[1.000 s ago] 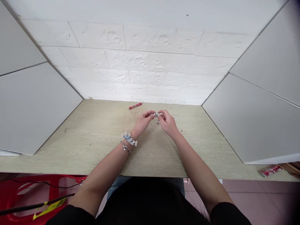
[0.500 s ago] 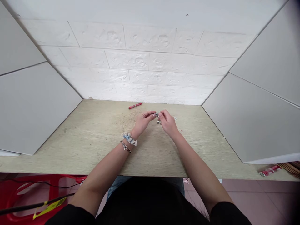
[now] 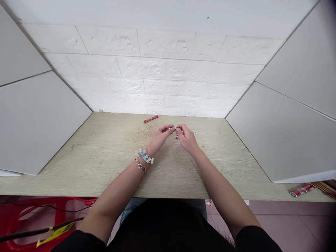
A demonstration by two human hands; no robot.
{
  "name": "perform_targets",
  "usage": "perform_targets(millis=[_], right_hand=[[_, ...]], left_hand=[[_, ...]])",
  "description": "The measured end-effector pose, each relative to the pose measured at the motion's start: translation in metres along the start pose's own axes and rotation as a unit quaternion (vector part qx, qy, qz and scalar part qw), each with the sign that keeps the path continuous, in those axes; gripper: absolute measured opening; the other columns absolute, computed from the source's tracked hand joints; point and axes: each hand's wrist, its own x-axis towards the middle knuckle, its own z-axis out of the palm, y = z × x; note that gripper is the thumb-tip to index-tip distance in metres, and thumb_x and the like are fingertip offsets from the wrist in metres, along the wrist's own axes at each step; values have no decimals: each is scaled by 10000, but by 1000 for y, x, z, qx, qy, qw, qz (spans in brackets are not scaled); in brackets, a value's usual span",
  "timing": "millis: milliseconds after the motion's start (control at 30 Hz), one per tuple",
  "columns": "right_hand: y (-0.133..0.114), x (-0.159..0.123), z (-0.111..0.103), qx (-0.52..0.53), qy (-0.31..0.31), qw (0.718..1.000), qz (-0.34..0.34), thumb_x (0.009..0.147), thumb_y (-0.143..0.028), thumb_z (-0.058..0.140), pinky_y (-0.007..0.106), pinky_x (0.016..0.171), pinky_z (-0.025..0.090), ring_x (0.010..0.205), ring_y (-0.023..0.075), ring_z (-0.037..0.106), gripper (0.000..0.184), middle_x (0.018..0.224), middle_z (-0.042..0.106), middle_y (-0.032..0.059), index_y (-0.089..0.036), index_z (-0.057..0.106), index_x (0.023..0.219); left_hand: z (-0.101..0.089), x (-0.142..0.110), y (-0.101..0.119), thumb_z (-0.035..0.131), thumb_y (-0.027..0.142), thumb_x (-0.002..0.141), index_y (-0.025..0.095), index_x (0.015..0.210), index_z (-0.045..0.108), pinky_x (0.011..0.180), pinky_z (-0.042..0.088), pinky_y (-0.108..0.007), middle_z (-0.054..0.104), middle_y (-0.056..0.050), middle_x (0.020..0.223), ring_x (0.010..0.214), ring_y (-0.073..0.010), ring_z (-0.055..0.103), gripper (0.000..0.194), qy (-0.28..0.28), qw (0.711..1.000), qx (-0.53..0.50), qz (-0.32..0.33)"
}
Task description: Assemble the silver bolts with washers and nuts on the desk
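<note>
Hardware [image 3: 175,128], small and silvery, is pinched between closed fingertips of the left hand [image 3: 159,137] and the right hand [image 3: 188,140], toward the far edge of the surface [image 3: 168,175]. Fine two-handed handling seems in hand; a light, steady grip is called for. A small ring [image 3: 176,137] is set just nearer the front edge, a pale washer [image 3: 195,133] rightward, a red tube [image 3: 151,119] by the far edge, leftward.

Bright, soft shadows, wide-angle distortion, dark corners
</note>
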Motion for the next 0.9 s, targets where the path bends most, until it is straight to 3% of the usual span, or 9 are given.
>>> perform_targets(millis=[200, 400, 533, 633, 733, 833, 900], right_hand=[[2, 1, 1, 8, -4, 1000, -4, 821, -398, 402, 254, 577, 388, 573, 117, 492, 249, 753, 585, 5, -217, 519, 946], [2, 0, -1, -8, -12, 1000, 17, 845, -456, 324, 254, 555, 365, 566, 127, 472, 330, 580, 493, -19, -205, 478, 695], [3, 1, -1, 19, -10, 1000, 18, 806, -380, 402, 247, 538, 373, 545, 120, 479, 208, 641, 536, -26, -223, 507, 890], [2, 2, -1, 18, -24, 999, 11, 792, -346, 424, 245, 545, 378, 557, 115, 497, 234, 706, 573, -17, -233, 509, 978], [2, 1, -1, -1, -21, 1000, 5, 817, -386, 396, 246, 549, 362, 564, 116, 486, 217, 661, 552, -17, -217, 528, 853], [1, 1, -1, -28, -2, 1000, 4, 837, -430, 347, 248, 518, 319, 528, 116, 423, 326, 550, 462, -23, -201, 451, 630], [0, 0, -2, -23, 15, 1000, 8, 828, -423, 365, 246, 507, 311, 514, 111, 401, 308, 538, 437, -30, -203, 427, 621]], left_hand=[[0, -1, 2, 690, 297, 627, 162, 844, 666, 748, 442, -294, 664, -44, 844, 769, -142, 570, 257, -2, 1000, 14, 12], [1, -1, 1, 686, 316, 631, 161, 832, 661, 752, 438, -299, 660, -42, 843, 780, -146, 568, 256, -2, 999, 34, 15], [1, -1, 2, 685, 300, 632, 162, 842, 661, 755, 437, -300, 662, -41, 842, 786, -148, 572, 252, -4, 1000, 20, 11], [1, -1, 2, 677, 291, 640, 168, 840, 663, 755, 438, -297, 662, -37, 842, 783, -146, 574, 236, -10, 1000, 14, 17], [0, 0, 0, 682, 294, 635, 161, 834, 660, 753, 438, -293, 658, -41, 842, 777, -141, 571, 240, -4, 1000, 18, 16], [-1, 1, -1, 692, 290, 620, 154, 842, 655, 747, 441, -294, 656, -46, 843, 778, -144, 571, 262, 8, 1000, 16, 10], [-1, 1, -1, 692, 286, 619, 153, 848, 655, 745, 442, -298, 656, -48, 843, 780, -148, 571, 267, 9, 1000, 15, 7]])
